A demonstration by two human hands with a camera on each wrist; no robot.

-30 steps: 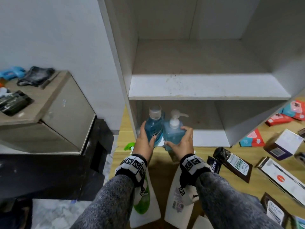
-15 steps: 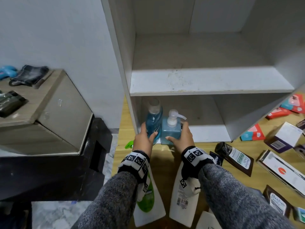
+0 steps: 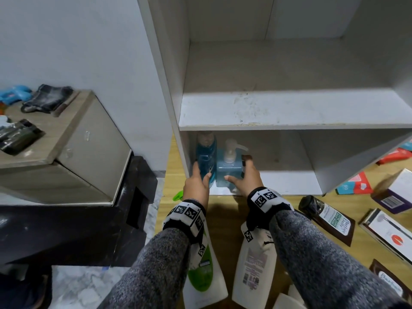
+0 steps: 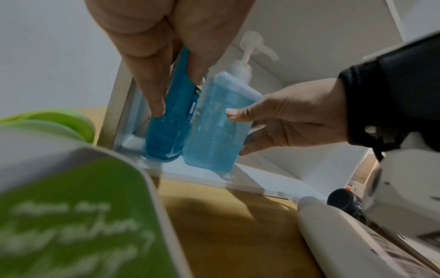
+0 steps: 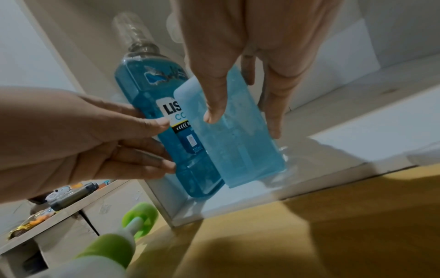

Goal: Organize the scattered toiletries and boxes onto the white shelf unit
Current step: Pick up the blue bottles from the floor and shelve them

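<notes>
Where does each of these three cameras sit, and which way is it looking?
Head: on the head, looking down at the white shelf unit; both sleeves, left hand and right hand show.
Left wrist: looks up along the left-hand fingers on the mouthwash bottle.
Right wrist: looks along the right-hand fingers on the pump bottle.
All share both bottles.

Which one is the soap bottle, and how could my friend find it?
Look at the white shelf, in its bottom compartment, far left corner. Two blue bottles stand there side by side, each with a hand on it. The soap bottle is the right one: squarer, paler blue, with a white pump on top, while the mouthwash beside it is darker with a clear cap.
</notes>
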